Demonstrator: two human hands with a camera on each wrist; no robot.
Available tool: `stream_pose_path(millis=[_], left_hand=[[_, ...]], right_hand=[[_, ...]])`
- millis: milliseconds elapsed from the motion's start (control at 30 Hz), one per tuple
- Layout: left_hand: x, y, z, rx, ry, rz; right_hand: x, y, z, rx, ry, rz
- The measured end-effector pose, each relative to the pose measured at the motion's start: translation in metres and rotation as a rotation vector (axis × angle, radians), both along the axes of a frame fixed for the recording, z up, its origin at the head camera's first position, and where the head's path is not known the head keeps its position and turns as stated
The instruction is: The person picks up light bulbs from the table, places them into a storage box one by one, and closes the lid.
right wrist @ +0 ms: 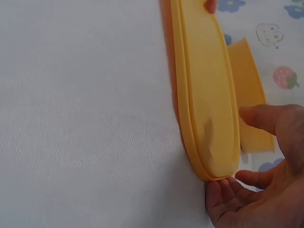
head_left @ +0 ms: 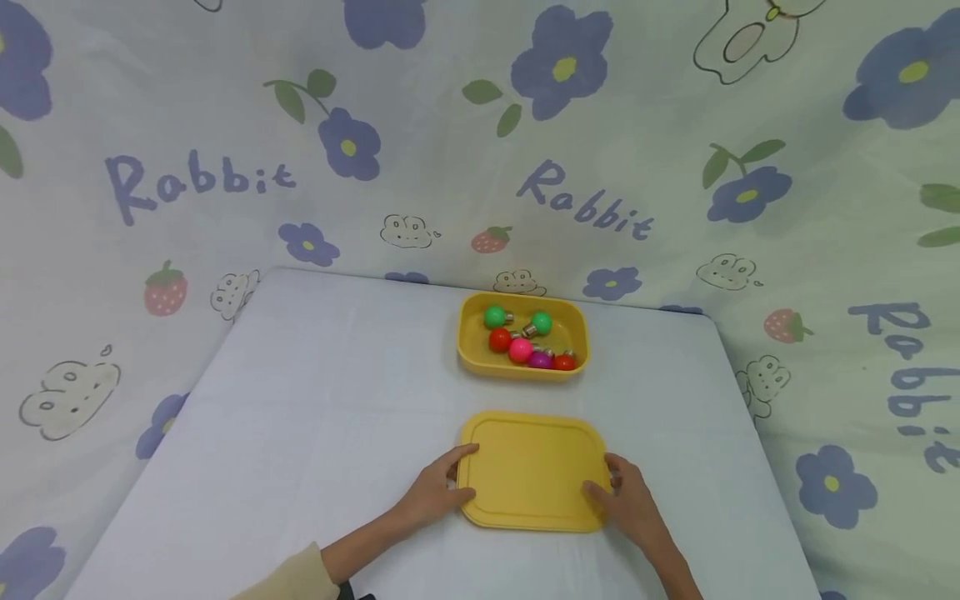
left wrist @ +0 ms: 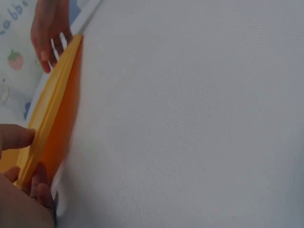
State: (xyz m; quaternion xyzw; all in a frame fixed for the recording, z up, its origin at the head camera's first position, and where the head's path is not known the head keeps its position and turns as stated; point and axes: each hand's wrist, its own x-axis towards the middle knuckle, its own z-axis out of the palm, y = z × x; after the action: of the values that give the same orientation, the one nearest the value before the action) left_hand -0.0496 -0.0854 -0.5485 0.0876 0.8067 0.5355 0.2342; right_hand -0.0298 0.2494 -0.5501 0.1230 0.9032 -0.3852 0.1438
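Observation:
A yellow rectangular box with its lid on lies at the near middle of the table; its orange-looking side wall shows in the left wrist view. My left hand grips its left end, thumb on the lid's rim and fingertips against the wall below. At the right end is my right hand. Its fingertips touch the box's end under the rim, while the thumb is lifted off the lid in the right wrist view.
Behind the lidded box stands an open yellow box. Several small bulbs lie in it, among them a green bulb, a pink bulb and a purple bulb. Rabbit-print cloth hangs around the white table.

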Motion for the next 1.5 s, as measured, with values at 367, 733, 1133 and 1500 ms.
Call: stream_pose_path(millis=[367, 733, 1133, 1500], left_hand=[[0.001, 0.0, -0.007, -0.041, 0.05, 0.047], [-0.005, -0.01, -0.002, -0.102, 0.133, -0.095], [-0.011, -0.018, 0.005, -0.199, 0.154, -0.209], [-0.025, -0.023, 0.015, -0.303, 0.158, -0.242]], right_hand=[[-0.002, -0.003, 0.003, 0.054, -0.001, 0.017], [0.004, -0.001, 0.003, -0.01, -0.031, 0.077], [0.005, -0.002, 0.003, -0.024, -0.048, 0.198], [0.002, -0.004, 0.01, -0.025, 0.007, 0.256]])
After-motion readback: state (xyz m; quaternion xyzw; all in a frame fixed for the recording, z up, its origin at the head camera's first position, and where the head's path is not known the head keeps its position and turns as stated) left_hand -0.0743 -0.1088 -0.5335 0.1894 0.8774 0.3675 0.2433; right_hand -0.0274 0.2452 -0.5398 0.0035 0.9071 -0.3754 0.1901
